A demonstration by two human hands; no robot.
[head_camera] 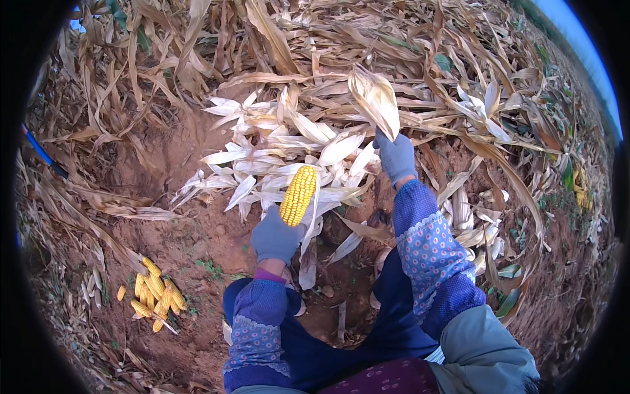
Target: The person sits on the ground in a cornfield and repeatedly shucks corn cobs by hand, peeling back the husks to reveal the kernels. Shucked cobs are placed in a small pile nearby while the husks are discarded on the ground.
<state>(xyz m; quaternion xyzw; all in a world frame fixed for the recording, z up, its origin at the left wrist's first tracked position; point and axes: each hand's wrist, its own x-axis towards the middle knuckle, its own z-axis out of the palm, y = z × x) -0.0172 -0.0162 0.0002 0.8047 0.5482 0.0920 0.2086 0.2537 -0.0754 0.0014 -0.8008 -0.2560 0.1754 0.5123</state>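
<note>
My left hand [277, 235], in a grey glove, grips the base of a yellow corn cob [299, 195], its kernels bare and its tip pointing up. A few pale strips of husk hang beside that cob. Farther out and to the right, my right hand [396, 156], also gloved in grey, holds a pale, dry corn husk [376, 101]; whether an ear is inside cannot be seen. Between and beyond both hands lies a heap of loose whitish husks [275, 147]. A pile of bare yellow cobs [156, 295] rests on the soil at the lower left.
Dry corn stalks and leaves [334, 44] cover the ground beyond the husks. More husks [480, 231] lie right of my right forearm. A blue rod-like thing [42, 150] shows at the left edge. My bent legs frame bare reddish soil [327, 305].
</note>
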